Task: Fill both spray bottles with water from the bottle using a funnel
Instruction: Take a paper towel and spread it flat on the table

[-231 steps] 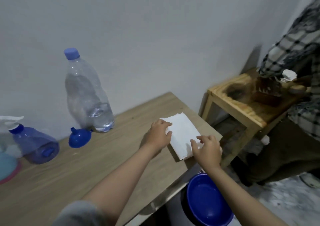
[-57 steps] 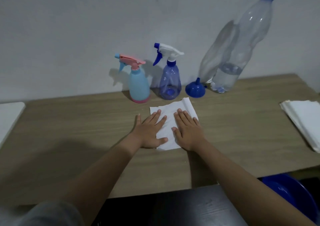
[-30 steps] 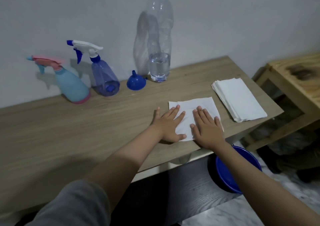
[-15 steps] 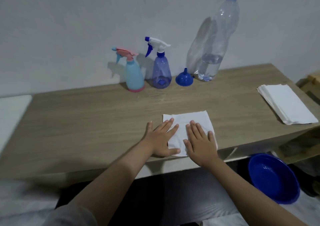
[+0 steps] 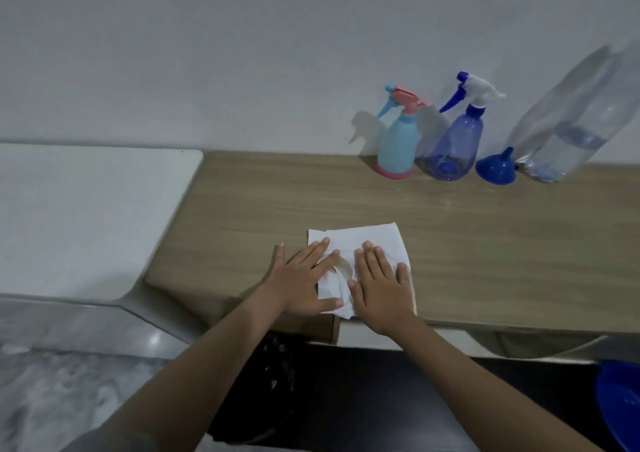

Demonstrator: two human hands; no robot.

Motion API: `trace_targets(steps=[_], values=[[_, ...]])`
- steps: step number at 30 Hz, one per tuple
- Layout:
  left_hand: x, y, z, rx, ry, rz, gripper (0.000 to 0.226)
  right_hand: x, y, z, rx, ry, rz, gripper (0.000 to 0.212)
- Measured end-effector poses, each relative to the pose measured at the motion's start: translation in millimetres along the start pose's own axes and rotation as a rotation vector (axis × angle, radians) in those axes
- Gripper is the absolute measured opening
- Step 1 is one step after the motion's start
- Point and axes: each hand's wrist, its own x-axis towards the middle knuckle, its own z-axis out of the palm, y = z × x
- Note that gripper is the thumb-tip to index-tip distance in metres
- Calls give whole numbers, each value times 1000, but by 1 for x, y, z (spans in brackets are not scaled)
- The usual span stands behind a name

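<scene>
Both hands, left hand [image 5: 300, 278] and right hand [image 5: 381, 280], press flat on a paper napkin [image 5: 367, 243]; grip open, holding nothing. Spray bottles, pink-capped [image 5: 397, 146] and blue [image 5: 456, 143], funnel [image 5: 496, 171] and water bottle [image 5: 571, 140] stand untouched, so filling has not begun.

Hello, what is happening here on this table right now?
A person presses both flat hands, the left hand and the right hand, on a white paper napkin at the front edge of the wooden table. By the wall stand the light blue spray bottle, the dark blue spray bottle, the blue funnel and the water bottle, all untouched. No filling is under way.
</scene>
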Motion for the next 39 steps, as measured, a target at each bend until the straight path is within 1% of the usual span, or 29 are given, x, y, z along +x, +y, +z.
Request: trace_targets(steps=[7,13,15,16,18,19,22,24,26,27,28,29,30,32,33,34,36,37,39], values=[[-45,-65,4,-13,37,-100,90,29,-80,11,-18,-39,-66,81],[-75,-121,7,-55,55,-253,89,61,-144,16,-17,-80,-179,84],[-83,-137,10,-83,64,-309,88,73,-162,17,-18,-80,-235,80],[-87,-144,11,-94,73,-336,88,79,-170,18,-14,-83,-260,75],[-97,-152,14,-120,118,-384,87,88,-184,20,-4,-100,-318,64],[-102,-155,15,-135,151,-406,86,90,-190,21,-1,-103,-358,62],[-120,-155,23,-176,249,-462,73,90,-209,22,40,-162,-487,58],[-132,-151,30,-250,372,-475,65,82,-221,25,150,-181,-535,59],[-145,-143,37,-377,551,-471,57,68,-230,28,303,-181,-552,57],[-152,-137,40,-447,653,-474,49,60,-234,29,377,-184,-554,55],[-159,-131,42,-542,744,-498,37,51,-237,29,451,-186,-548,54],[-166,-123,43,-659,801,-550,25,43,-238,30,545,-189,-520,52],[-173,-116,46,-781,839,-600,20,35,-239,31,673,-195,-466,50],[-184,-103,53,-976,886,-651,32,20,-239,30,951,-228,-333,46],[-189,-97,56,-1019,891,-657,37,14,-239,28,1039,-232,-283,43],[-192,-93,61,-1037,894,-654,38,9,-239,29,1071,-226,-249,40],[-199,-85,66,-982,887,-674,28,2,-237,30,1072,-235,-236,37],[-202,-83,69,-938,884,-697,22,0,-236,31,1064,-249,-238,37],[-207,-81,74,-867,865,-764,18,-1,-233,36,1029,-270,-231,35]])
